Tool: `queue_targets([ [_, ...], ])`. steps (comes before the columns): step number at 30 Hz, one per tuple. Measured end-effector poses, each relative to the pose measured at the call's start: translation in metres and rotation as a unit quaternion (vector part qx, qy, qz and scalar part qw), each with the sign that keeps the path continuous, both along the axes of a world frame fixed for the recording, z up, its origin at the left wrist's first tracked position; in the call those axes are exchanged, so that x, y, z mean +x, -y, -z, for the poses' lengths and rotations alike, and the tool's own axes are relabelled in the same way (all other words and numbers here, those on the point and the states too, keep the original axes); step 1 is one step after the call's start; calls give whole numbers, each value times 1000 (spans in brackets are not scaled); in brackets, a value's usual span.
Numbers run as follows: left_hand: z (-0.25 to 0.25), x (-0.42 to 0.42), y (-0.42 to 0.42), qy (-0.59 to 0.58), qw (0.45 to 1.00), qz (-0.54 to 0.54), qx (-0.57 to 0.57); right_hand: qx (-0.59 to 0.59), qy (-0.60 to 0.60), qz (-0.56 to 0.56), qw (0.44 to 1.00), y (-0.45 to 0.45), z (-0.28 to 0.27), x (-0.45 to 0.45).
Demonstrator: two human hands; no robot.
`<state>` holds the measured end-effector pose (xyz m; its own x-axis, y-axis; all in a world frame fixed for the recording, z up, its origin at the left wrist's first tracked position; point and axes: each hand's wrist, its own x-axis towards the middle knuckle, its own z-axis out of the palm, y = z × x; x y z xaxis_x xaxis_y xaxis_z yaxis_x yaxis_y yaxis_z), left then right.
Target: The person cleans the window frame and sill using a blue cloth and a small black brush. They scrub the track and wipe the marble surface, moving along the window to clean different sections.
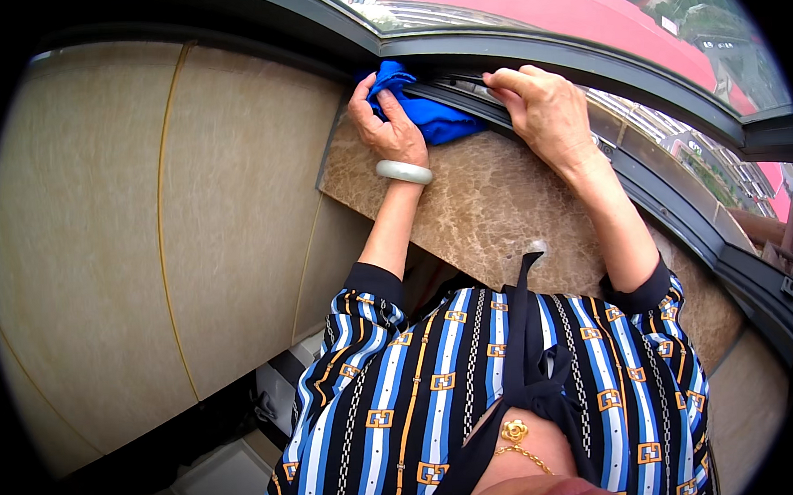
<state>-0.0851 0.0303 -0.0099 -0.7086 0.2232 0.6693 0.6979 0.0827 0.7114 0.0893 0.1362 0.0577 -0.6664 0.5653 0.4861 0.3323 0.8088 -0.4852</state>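
Note:
A blue cloth (pixel 435 119) lies bunched at the corner of a dark metal window frame (pixel 541 48), partly over the brown marbled stone sill (pixel 494 188). My left hand (pixel 390 127), with a pale bangle (pixel 404 172) at its wrist, holds the upper part of the cloth between thumb and fingers. To the right, my right hand (pixel 544 112) is at the window frame with its fingers curled around a thin dark edge or strip (pixel 458 77); what exactly it grips is partly hidden. The lower window track (pixel 663 206) runs beneath my right forearm.
Beige wall panels (pixel 232 189) with yellowish seams stand at the left. Glass (pixel 491 0) rises beyond the frame, with a pink surface and buildings far below. A small white spot (pixel 538 247) marks the sill. Pale floor tiles (pixel 224 482) show at the lower left.

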Motion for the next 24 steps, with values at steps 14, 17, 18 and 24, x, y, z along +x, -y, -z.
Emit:
queue_targets([
  [14, -8, 5, 5, -52, 998, 19, -44, -47, -3, 15, 999, 15, 12, 2],
  [17, -4, 2, 14, -48, 998, 11, -45, -22, 55, 8, 998, 16, 0, 12],
  [18, -4, 1, 17, -45, 998, 8, -44, -30, 71, 11, 997, 16, -12, 23],
  [24, -5, -1, 19, -45, 998, 0, -53, -3, 47, -4, 999, 16, -22, 29],
])
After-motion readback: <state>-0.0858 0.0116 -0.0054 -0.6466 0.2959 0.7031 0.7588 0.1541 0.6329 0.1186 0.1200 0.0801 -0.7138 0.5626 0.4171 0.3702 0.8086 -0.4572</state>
